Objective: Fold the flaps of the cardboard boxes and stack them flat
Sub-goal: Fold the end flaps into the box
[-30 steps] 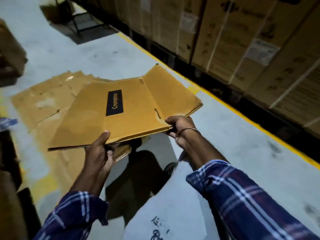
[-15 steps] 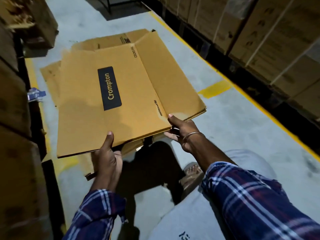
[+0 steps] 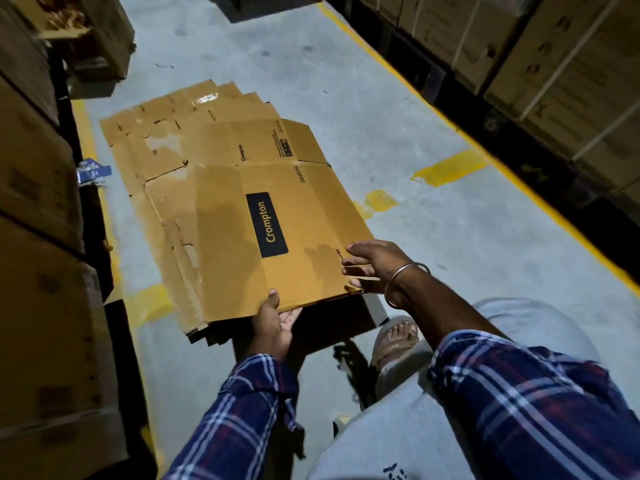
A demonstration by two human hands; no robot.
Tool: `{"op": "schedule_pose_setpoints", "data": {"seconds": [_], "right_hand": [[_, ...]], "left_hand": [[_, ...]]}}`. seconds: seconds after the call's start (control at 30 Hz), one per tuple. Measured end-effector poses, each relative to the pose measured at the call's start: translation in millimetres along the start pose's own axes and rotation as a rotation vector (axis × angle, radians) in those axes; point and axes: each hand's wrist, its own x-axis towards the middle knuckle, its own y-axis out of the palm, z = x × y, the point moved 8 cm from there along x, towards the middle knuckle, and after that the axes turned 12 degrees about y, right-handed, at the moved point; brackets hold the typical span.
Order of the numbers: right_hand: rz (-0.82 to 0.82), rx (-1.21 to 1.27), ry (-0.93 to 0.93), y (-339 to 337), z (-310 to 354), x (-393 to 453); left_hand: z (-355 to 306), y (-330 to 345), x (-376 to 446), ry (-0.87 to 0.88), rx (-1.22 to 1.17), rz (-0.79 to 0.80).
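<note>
Grey concrete floor runs between two walls of stacked cartons, edged with yellow painted lines, and on it lies a fanned pile of flattened boxes. On top of that pile, nearest the person, sits the flattened box with the dark Crompton label, its far part resting on the sheets below while its near edge is lifted off the pile. The left hand holds that near edge from beneath, thumb over the top face and the fingers curled under it. The right hand is at the near right corner with its fingers spread and mostly straight; they appear to touch or hover at the edge rather than clamp it, so the box seems carried mainly by the left hand. A sandalled foot stands just beside the near right corner. The box looks nearly laid down, so the step in hand is likely the release. The risk is that, held at one edge only, the sheet could swing or slide sideways as it drops and land skewed over the already uneven fan, leaving a pile that leans and slips. A loose flap could also spring open on landing. Letting go before the left fingers are clear might trap them under the board, and the corner could come down on the foot.
</note>
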Motion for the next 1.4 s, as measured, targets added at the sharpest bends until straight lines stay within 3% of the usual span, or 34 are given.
{"op": "schedule_pose_setpoints", "data": {"seconds": [0.17, 0.43, 0.57, 0.73, 0.9, 1.03, 1.13, 1.2, 1.4], "right_hand": [[-0.012, -0.043, -0.041, -3.0, 4.0, -1.4], [-0.004, -0.130, -0.118, -1.7, 14.5, 0.8], [0.019, -0.162, -0.155, 6.0, 19.2, -1.3], [0.023, -0.215, -0.137, 14.8, 13.1, 1.2], [0.023, -0.240, -0.131, 14.7, 13.3, 1.8], [0.017, -0.244, -0.133, 14.5, 15.8, -1.8], [0.027, -0.259, -0.129, 15.9, 16.6, -2.2], [0.025, -0.284, -0.127, 17.6, 17.0, -1.4], [-0.021, -0.364, -0.151, 16.8, 21.0, 4.6]], "left_hand": [[0.0, -5.5, 2.9, 0.093, 0.083, -0.033], [-66.2, -1.9, -10.3, 0.289, -0.215, -0.109], [-67.1, -3.5, -7.7, 0.353, -0.238, -0.153], [-47.6, -1.3, 26.7, 0.204, -0.185, -0.098], [-36.9, -9.0, 64.0, 0.050, -0.097, -0.159], [-31.2, -18.3, 103.0, 0.089, -0.058, -0.068], [-40.4, -27.9, 104.3, 0.148, 0.027, -0.171], [-41.9, -32.6, 102.9, 0.086, 0.070, -0.242], [-49.2, -42.2, 96.0, 0.032, 0.297, -0.212]]}}
